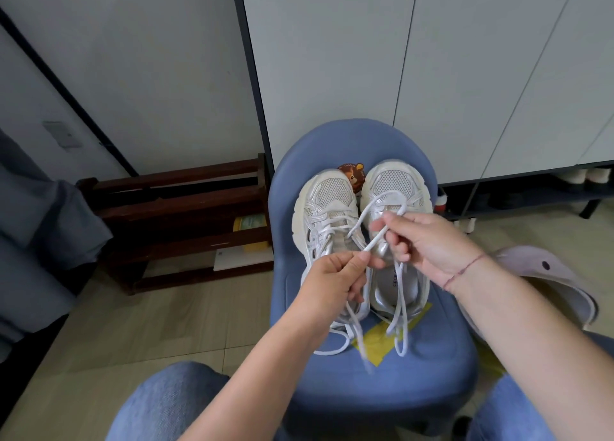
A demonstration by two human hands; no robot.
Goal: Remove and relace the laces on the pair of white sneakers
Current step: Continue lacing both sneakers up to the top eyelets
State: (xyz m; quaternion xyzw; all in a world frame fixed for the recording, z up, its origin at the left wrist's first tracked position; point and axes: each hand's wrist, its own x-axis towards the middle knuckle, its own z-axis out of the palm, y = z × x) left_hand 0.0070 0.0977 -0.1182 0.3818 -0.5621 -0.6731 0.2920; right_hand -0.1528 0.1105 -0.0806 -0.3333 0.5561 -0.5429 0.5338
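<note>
1. The left sneaker (329,204) and right sneaker (395,181) sit side by side on the blue chair (432,374), toes toward its back.
2. Left hand (335,281): the grip pinches the white lace (375,237) between thumb and forefinger.
3. Right hand (428,241): the grip is curled on that lace too, and loose ends dangle toward the seat's front edge.

Two sneakers (329,204) (393,181), two laces (335,222) (375,239), two hands (332,281) (428,241), one blue chair (415,390).

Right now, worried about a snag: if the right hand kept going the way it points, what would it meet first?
Likely the laced left sneaker; the right hand, pinching the lace, points across at it. Depth is unclear, so it may pass above.
</note>
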